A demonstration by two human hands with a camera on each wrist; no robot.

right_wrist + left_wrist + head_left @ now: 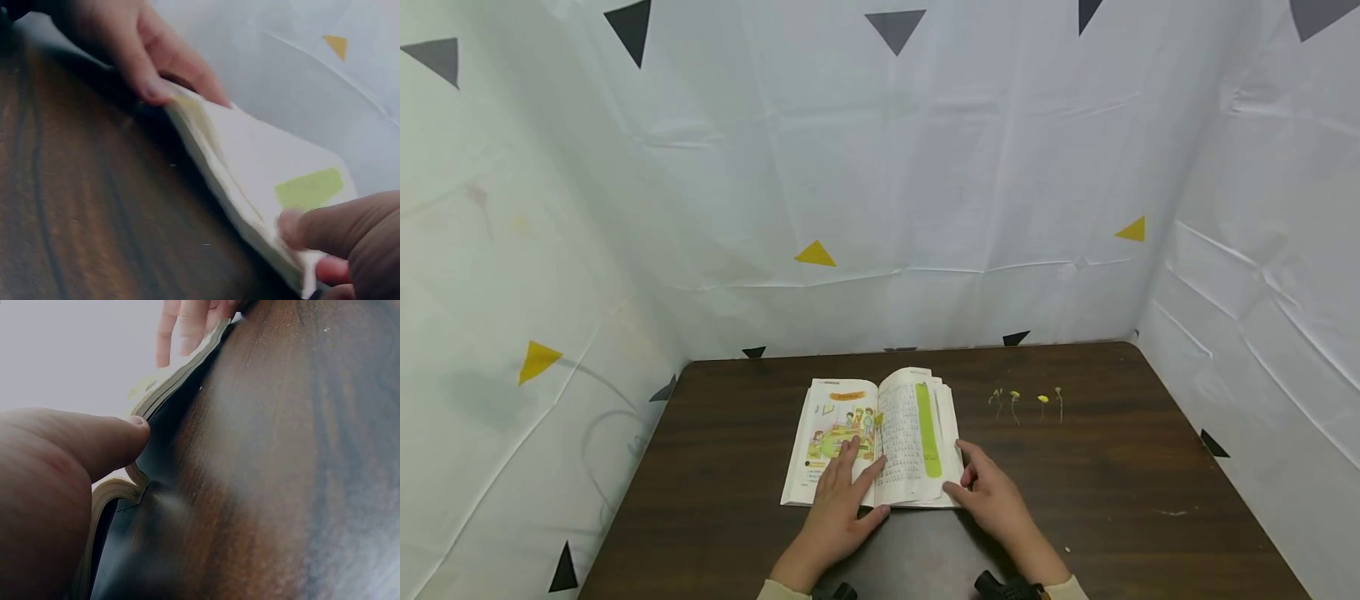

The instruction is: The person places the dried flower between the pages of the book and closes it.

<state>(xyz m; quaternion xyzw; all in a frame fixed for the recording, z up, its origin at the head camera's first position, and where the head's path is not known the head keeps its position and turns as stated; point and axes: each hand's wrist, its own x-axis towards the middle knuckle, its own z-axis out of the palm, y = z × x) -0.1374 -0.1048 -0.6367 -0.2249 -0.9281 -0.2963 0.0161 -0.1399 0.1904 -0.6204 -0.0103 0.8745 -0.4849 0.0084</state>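
Note:
An open book (898,492) lies on the table, its left page showing a colored cartoon picture and its right page printed lines beside a green strip (928,429). A small yellow flower (878,421) lies near the fold. My left hand (842,500) rests with spread fingers on the lower left page, its thumb by the fold at the front edge. My right hand (992,496) grips the lower right edge of the book, thumb on the page corner and other fingers bent at the side. Its fingertips are partly hidden.
Several thin-stemmed flowers, among them a yellow one (1042,400), lie in a row on the brown table (1120,467) right of the book. White sheeting (925,183) with colored triangles stands behind the table and at both sides.

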